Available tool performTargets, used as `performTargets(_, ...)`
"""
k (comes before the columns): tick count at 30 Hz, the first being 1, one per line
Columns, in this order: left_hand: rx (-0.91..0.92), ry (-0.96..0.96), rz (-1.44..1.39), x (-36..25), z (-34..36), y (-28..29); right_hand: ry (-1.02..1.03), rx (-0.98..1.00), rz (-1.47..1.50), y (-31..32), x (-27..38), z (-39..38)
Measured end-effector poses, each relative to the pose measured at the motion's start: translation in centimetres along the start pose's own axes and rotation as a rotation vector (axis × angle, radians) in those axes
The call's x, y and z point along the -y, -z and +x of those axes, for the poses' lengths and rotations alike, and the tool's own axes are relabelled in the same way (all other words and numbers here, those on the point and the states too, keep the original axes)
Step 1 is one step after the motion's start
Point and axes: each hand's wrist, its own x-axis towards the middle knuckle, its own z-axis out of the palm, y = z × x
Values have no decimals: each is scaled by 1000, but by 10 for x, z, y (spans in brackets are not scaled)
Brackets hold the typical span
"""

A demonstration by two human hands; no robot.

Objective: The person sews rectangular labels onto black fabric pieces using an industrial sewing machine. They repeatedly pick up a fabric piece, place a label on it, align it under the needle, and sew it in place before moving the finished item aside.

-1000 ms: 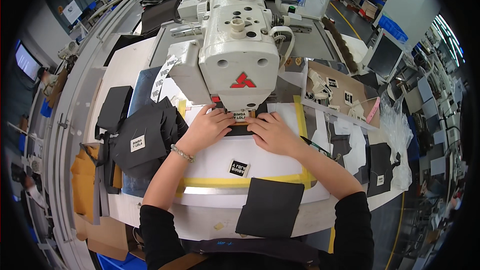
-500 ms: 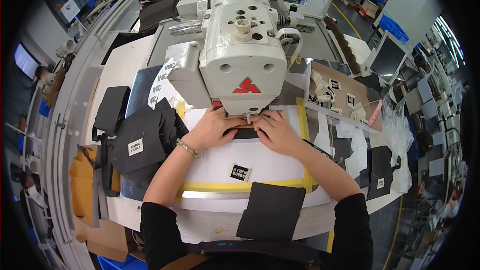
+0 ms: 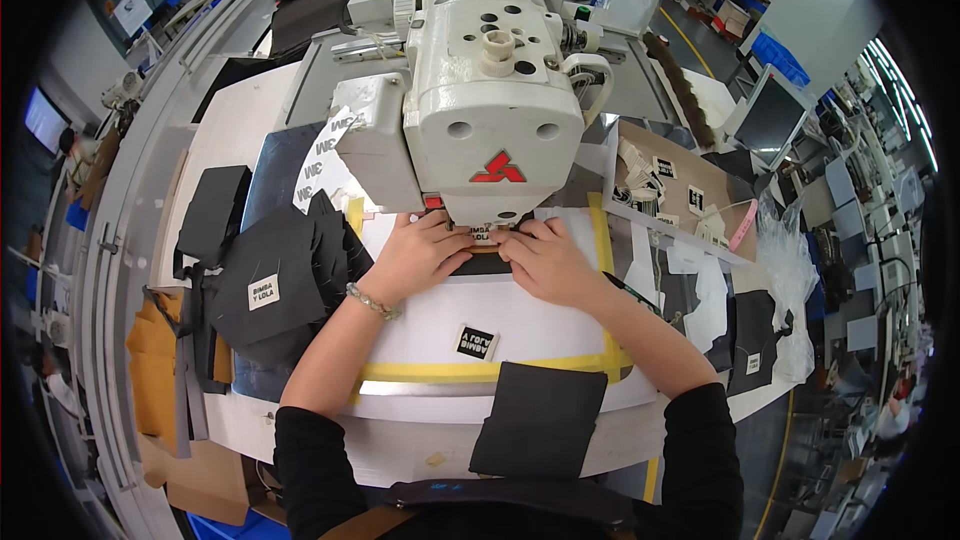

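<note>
Under the head of a white sewing machine (image 3: 490, 90), both my hands meet at a small pale fabric label (image 3: 481, 234) with dark lettering. The label lies over a dark fabric piece (image 3: 487, 264). My left hand (image 3: 425, 255) has its fingers bent and pressed at the label's left side. At its right side, the fingertips of my right hand (image 3: 545, 258) are bunched and pressing down. The machine head partly hides the far fingertips. A loose black-and-white label (image 3: 475, 342) lies on the white sheet (image 3: 430, 335) nearer me.
Dark fabric pieces (image 3: 290, 270) are piled at left, one bearing a label. A dark rectangular piece (image 3: 540, 420) lies at the front edge. An open cardboard box (image 3: 690, 185) of labels stands at right, near a plastic bag (image 3: 790, 280). Yellow tape (image 3: 480, 372) borders the sheet.
My fingers have shifted slightly, and more of the label now shows between my hands. The whole view has moved a little. The loose label and fabric piles stay in place.
</note>
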Motion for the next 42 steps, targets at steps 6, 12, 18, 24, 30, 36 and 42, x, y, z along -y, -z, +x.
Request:
performTargets(6,-1,-14,-2,-3,4,2,19,-32,-46,-1,1,0)
performTargets(12,66,35,-69,-6,7,1,14,-44,-54,-4,1,0)
performTargets(18,107,37,-55,-4,6,-1,11,-97,15,2,4,4)
performTargets(24,100,21,-57,-1,5,-3,-23,-279,106,4,3,-2)
performTargets(30,141,30,-59,-3,8,0,-40,-343,122,2,-1,-4)
performTargets(36,159,31,-71,-4,12,6,-33,-362,123,7,3,-3)
performTargets(42,212,81,-89,-8,12,8,-9,-382,114,6,3,-5)
